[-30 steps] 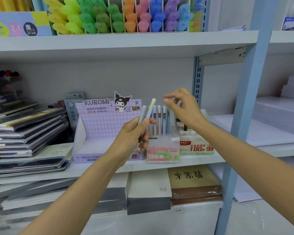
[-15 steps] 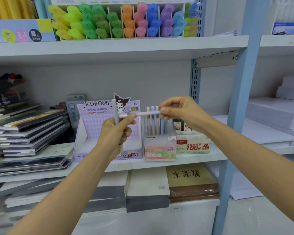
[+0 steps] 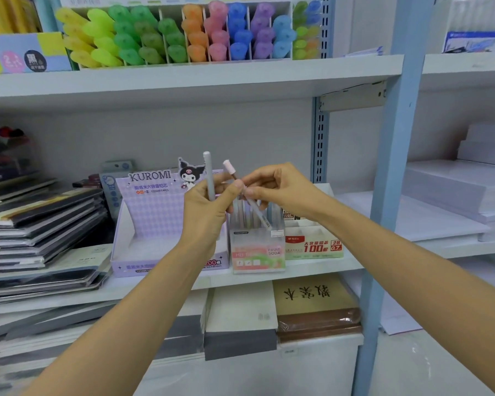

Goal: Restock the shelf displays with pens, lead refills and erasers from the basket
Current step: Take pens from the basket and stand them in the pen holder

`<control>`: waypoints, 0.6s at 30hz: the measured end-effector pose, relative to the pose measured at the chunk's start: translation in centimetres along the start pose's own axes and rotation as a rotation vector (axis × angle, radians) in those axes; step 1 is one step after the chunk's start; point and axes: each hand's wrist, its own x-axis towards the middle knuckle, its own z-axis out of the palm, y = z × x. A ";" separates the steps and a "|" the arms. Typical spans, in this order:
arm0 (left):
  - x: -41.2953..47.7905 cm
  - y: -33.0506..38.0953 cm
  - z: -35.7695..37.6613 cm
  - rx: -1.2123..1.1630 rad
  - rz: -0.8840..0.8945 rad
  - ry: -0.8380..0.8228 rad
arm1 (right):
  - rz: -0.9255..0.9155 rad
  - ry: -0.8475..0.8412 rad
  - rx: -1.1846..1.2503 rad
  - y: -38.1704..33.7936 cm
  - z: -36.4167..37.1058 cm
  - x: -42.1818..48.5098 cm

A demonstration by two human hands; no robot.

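Observation:
My left hand holds a grey pen upright in front of the purple Kuromi display box. My right hand pinches a pale pink pen that slants down to the right, its tip over the clear Fruit Soda pen holder, which holds several pastel pens. The pink cap end sticks up between both hands. The two hands touch at the fingertips. The basket is out of view.
A red-and-white lead refill box stands right of the holder. Stacked notebooks fill the shelf's left. Highlighters line the shelf above. A blue upright post stands at right, with white paper stacks beyond it.
The pink pen went from lying level between both hands to slanting tip-down over the holder. My left hand rose slightly, keeping the grey pen upright.

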 end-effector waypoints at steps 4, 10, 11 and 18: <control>-0.3 -0.5 0.0 0.127 -0.052 -0.097 | 0.004 0.193 0.191 0.3 -0.3 0.0; -0.2 -0.9 0.1 0.149 -0.045 -0.134 | -0.017 0.258 0.300 0.1 -0.4 0.0; -0.2 -0.9 0.1 0.161 -0.031 -0.146 | -0.040 0.286 0.317 -0.1 -0.5 0.1; 0.0 -1.0 -0.6 0.241 -0.106 -0.210 | 0.008 0.458 0.058 0.8 -2.8 1.1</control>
